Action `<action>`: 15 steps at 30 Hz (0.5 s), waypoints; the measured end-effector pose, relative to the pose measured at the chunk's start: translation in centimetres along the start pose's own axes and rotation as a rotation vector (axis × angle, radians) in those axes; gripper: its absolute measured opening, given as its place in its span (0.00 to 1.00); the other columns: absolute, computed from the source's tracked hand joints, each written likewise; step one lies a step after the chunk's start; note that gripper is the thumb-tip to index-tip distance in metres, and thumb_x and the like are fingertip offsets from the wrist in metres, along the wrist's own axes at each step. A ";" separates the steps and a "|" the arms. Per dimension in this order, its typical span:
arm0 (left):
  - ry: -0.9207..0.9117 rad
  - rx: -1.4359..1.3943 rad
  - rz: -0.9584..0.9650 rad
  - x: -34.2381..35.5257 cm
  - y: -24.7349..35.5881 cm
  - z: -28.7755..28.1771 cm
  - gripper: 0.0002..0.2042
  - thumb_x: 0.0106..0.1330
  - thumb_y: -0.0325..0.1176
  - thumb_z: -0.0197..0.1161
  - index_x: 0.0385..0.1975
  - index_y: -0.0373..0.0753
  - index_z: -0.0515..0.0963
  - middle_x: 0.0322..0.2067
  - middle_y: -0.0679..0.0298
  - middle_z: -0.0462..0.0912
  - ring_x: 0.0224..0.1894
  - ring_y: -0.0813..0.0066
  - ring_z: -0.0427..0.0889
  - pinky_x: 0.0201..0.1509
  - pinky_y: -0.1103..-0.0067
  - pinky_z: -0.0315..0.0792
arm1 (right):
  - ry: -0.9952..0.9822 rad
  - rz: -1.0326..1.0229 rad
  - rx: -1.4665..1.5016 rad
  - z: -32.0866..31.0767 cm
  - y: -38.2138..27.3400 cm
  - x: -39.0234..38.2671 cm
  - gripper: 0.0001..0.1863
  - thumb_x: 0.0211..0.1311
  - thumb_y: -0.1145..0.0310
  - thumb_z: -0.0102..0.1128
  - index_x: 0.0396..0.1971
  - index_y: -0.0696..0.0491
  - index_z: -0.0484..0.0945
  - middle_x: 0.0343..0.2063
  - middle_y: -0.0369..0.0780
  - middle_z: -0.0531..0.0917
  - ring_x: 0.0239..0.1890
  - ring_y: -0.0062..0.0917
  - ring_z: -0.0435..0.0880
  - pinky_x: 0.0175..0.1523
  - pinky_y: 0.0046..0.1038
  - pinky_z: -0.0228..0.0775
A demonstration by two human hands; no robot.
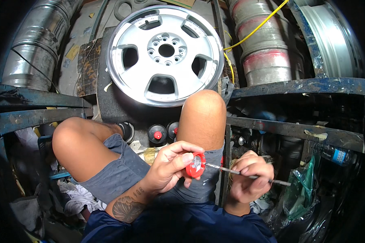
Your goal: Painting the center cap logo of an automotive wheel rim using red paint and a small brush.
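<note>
My left hand (172, 164) pinches a small red cap (196, 166) by its rim, above my right thigh. Inside the cap there is something silvery. Between the fingers of my right hand (251, 176) lies a thin grey rod (223, 168), held much like a pencil. Its left end looks twisted or stained and meets the inside of the cap; the other end sticks out past my right hand. Beyond my knees, a silver wheel rim (166, 77) lies face up on a dark padded support (105, 103).
Two dark bottles with red caps (157, 135) stand between my legs. Blue metal racks (304, 87) flank me, holding metal barrels (267, 60) and another rim (332, 40). A yellow cable (255, 28) runs at the right. Green plastic (302, 198) and a clear bottle (338, 156) lie low right.
</note>
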State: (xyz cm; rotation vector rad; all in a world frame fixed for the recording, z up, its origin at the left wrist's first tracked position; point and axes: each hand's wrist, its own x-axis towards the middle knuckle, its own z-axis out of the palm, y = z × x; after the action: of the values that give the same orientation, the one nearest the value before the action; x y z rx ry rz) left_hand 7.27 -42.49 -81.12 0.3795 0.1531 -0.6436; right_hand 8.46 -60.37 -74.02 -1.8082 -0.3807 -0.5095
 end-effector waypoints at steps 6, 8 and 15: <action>0.002 0.029 0.017 0.1 0.0 0.2 0.17 0.68 0.36 0.54 0.49 0.29 0.68 0.36 0.48 0.77 0.30 0.66 0.83 0.21 0.81 0.76 | -0.242 -0.213 -0.166 -0.2 -0.6 0.7 0.21 0.69 0.55 0.48 0.27 0.58 0.75 0.18 0.40 0.78 0.18 0.27 0.78 0.23 0.25 0.66; 0.011 0.030 0.017 0.0 0.1 0.3 0.17 0.68 0.36 0.54 0.49 0.29 0.68 0.36 0.48 0.77 0.30 0.66 0.83 0.21 0.81 0.76 | -0.336 -0.208 -0.191 -0.7 -1.0 0.8 0.21 0.68 0.55 0.49 0.25 0.58 0.75 0.18 0.40 0.78 0.18 0.27 0.78 0.23 0.25 0.66; 0.016 -0.037 0.003 -0.1 0.3 0.3 0.15 0.67 0.32 0.56 0.48 0.29 0.71 0.36 0.57 0.77 0.31 0.73 0.82 0.22 0.82 0.75 | -0.245 -0.168 -0.118 -0.4 -0.7 0.7 0.22 0.68 0.54 0.49 0.25 0.58 0.74 0.18 0.40 0.78 0.17 0.27 0.78 0.23 0.25 0.65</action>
State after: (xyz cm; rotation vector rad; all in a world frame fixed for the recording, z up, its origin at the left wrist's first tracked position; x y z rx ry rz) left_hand 7.41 -42.33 -80.76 0.3496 0.1792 -0.6337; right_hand 8.67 -60.52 -72.98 -1.9692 -0.6876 -0.4342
